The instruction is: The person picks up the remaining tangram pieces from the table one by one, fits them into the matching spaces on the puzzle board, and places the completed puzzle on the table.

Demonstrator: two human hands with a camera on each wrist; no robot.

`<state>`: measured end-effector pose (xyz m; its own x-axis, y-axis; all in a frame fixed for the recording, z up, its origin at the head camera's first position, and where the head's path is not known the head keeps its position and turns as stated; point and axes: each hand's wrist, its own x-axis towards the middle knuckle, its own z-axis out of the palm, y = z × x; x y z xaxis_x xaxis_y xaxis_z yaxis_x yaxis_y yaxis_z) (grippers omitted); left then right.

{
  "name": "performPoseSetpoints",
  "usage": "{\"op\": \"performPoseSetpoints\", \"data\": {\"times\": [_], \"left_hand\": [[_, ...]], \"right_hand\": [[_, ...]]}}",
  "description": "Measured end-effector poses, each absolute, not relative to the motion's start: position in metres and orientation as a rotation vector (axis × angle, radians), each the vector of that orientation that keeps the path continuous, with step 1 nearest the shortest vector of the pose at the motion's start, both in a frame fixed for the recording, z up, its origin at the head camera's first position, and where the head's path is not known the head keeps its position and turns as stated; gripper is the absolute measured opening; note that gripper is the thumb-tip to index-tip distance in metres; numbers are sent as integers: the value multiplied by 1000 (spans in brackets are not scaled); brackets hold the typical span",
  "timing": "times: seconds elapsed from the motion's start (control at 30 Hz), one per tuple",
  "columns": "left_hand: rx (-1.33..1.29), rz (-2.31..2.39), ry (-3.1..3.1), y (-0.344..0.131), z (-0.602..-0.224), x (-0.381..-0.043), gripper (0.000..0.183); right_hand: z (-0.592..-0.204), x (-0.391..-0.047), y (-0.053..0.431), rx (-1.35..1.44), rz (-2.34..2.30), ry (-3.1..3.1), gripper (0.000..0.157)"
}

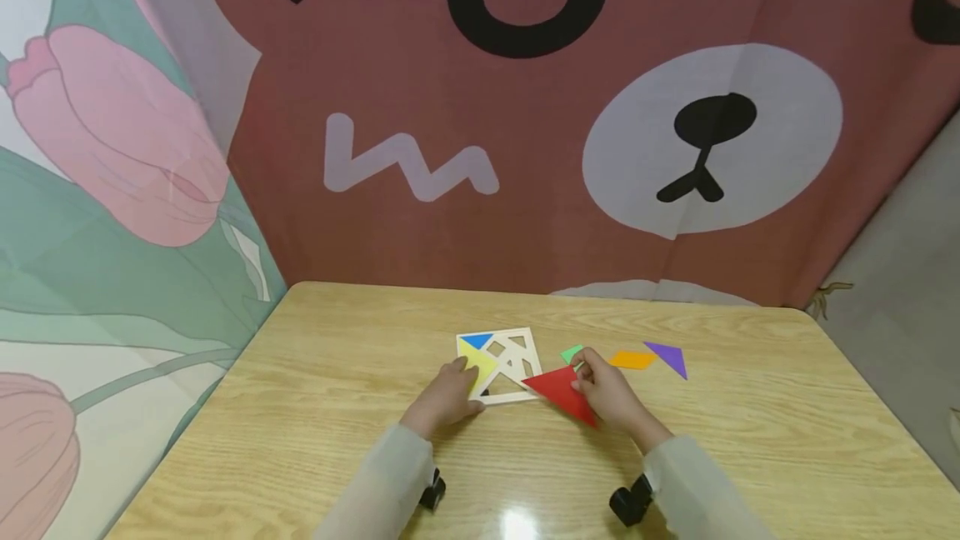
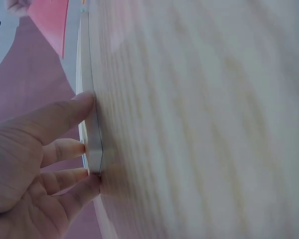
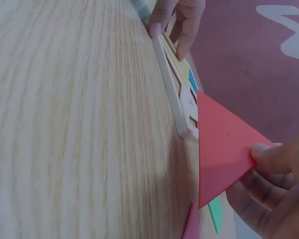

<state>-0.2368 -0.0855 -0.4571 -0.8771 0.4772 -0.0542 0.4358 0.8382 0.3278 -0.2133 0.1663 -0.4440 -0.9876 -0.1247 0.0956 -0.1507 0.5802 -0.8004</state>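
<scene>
A pale tangram tray lies on the wooden table, holding a yellow triangle and a blue triangle; its other cutouts show patterned openings. My left hand holds the tray at its near left corner. In the left wrist view, the thumb presses the tray's edge and the other fingers touch around the corner. My right hand pinches a red triangle between thumb and fingers, tilted above the table just right of the tray. The right wrist view shows the red triangle nearly face on.
Beyond the right hand lie a green piece, partly covered, an orange parallelogram and a purple triangle. A pinkish piece shows low in the right wrist view. A printed cloth hangs behind the table's far edge.
</scene>
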Motion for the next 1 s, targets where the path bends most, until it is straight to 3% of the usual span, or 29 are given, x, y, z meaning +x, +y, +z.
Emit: {"op": "performPoseSetpoints", "data": {"times": [1.0], "left_hand": [[698, 439, 2874, -85, -449, -236, 59]], "right_hand": [[-453, -247, 120, 430, 1376, -2712, 22]]}}
